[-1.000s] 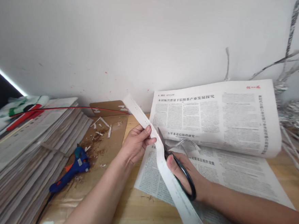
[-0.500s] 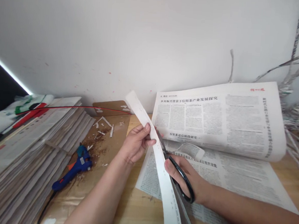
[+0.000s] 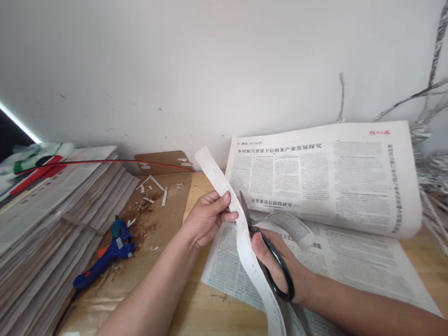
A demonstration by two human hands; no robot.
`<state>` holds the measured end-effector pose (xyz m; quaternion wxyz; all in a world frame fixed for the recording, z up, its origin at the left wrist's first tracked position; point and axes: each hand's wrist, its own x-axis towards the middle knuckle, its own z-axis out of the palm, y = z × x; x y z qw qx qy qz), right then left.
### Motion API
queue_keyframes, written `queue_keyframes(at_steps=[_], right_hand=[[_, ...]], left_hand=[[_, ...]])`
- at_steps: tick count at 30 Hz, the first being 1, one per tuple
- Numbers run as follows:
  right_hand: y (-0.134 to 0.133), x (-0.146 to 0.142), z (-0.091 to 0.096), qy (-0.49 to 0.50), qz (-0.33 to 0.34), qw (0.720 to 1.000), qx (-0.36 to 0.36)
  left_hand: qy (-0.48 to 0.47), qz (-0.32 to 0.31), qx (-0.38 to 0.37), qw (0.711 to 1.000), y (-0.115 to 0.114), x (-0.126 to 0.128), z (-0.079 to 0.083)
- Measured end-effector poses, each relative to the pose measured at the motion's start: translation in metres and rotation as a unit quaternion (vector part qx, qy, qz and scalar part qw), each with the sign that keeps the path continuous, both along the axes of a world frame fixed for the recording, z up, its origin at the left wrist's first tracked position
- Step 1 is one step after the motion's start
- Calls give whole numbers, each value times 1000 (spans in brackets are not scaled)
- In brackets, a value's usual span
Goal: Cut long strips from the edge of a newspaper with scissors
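My left hand [image 3: 213,214] pinches a long white paper strip [image 3: 246,254] between thumb and fingers. The strip's upper end sticks out past the hand toward the wall, and its lower part curves down to the bottom edge of the picture. Black-handled scissors [image 3: 287,282] are gripped in my right hand [image 3: 275,256]. Their blades point up and left, close along the right side of the strip; whether they touch it is hard to make out. A narrow curled piece of newsprint [image 3: 291,225] lies just beyond the right hand, over the newspaper [image 3: 316,169].
At left rises a stack of newspapers [image 3: 51,227], with plastic bags [image 3: 36,157] on top. A blue glue gun [image 3: 106,257] and its cord rest on brown cardboard [image 3: 154,235] strewn with scraps. Twisted paper branches [image 3: 437,108] stand at right against the wall [image 3: 201,59].
The strip's lower part has bent into a curve. The scissors' blades stand farther from the strip near the left hand, and both hands are slightly lower and more to the right.
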<state>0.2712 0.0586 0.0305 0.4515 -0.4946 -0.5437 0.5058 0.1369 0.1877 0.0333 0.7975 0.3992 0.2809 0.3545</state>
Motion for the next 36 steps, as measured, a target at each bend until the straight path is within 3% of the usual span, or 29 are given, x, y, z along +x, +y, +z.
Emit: queue_keyframes(at_steps=[8, 18, 26, 36], right_hand=[[3, -2, -9, 48, -7, 999, -21], [3, -1, -8, 66, 43, 996, -46], [5, 0, -10, 36, 14, 999, 5], [0, -1, -9, 27, -9, 1000, 0]], left_hand=[[-2, 24, 16, 1000, 3, -3, 2], [-15, 46, -6, 999, 10, -8, 9], [-15, -28, -7, 999, -2, 0, -4], [-10, -23, 0, 1000, -3, 2, -3]])
